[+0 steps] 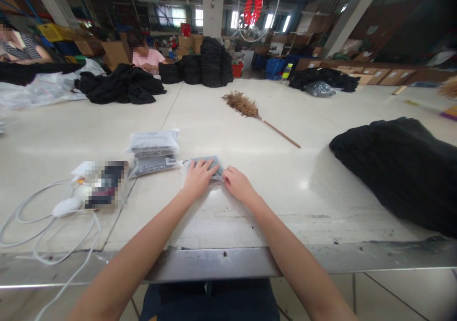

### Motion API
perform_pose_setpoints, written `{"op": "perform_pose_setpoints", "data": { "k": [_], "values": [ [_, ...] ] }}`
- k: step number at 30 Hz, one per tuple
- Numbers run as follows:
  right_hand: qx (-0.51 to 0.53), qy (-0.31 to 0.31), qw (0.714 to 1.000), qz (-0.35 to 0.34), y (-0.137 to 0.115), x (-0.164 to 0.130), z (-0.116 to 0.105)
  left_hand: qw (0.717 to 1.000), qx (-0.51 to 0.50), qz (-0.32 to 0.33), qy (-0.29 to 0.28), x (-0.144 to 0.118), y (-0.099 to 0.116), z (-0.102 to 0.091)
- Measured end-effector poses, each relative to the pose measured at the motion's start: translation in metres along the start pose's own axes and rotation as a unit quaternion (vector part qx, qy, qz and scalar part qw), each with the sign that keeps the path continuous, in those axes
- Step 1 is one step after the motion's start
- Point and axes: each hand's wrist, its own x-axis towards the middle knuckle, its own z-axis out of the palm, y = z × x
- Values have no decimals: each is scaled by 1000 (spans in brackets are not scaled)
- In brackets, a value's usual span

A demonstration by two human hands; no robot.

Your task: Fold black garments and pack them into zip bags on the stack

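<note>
A frosted plastic bag point(216, 162) with dark contents lies flat on the table in front of me. My left hand point(200, 177) rests on top of it, fingers spread and pressing down. At the bag's right edge, my right hand point(237, 182) is closed, its fingertips pinching the plastic. Just to the left stands a small stack of similar packed bags; the top bag point(154, 141) has faint printing, and a lower bag point(152, 165) shows dark contents and a white label.
Left of me lie a phone-like blurred item point(107, 185) and a white cable point(26, 216). A feather duster point(244, 105) lies farther back. Black cloth is piled at right point(400, 168) and far left point(121, 84). Two people sit across the table; a red coiled hose point(253, 2) hangs overhead.
</note>
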Motion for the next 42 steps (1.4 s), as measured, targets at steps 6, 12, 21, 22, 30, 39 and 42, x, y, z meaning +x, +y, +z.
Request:
{"op": "perform_pose_setpoints", "data": {
  "k": [6, 12, 21, 22, 30, 39, 42],
  "values": [
    [-23, -13, 999, -37, 3, -10, -13, 996, 4, 70, -63, -38, -22, -6],
    [-47, -7, 994, -96, -20, -12, -14, 997, -6, 52, -59, -58, -19, -7],
    [-37, 54, 993, -101, -27, -10, -8, 997, -78, -6, 4, -95, -41, -43],
    [-31, 64, 992, -105, -31, -10, -7, 997, -72, -15, 16, -98, -46, -44],
    [-76, 61, 977, -189, -80, 9, 22, 998, -10, -42, 53, -102, -64, -23],
    [-106, 56, 965, -235, -96, 27, 28, 997, -53, 37, 39, -100, -46, -28],
    [-107, 67, 970, -207, -77, 18, 17, 995, -60, 67, 36, -97, -37, -26]
  ]
}}
